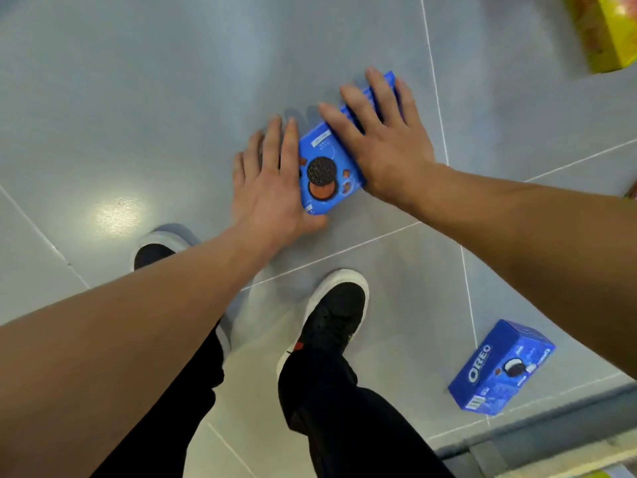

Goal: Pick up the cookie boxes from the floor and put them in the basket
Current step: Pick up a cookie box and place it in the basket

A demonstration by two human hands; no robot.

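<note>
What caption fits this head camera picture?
Both hands, left and right, close around a blue cookie box on the floor.

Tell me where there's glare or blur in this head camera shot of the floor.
Head view: a bright ceiling-light glare patch sits on the glossy floor tile left of the left hand; the yellow box at top right is smeared and soft; tile seams bow from wide-angle distortion; the nearer blue cookie box stays legible.
</note>
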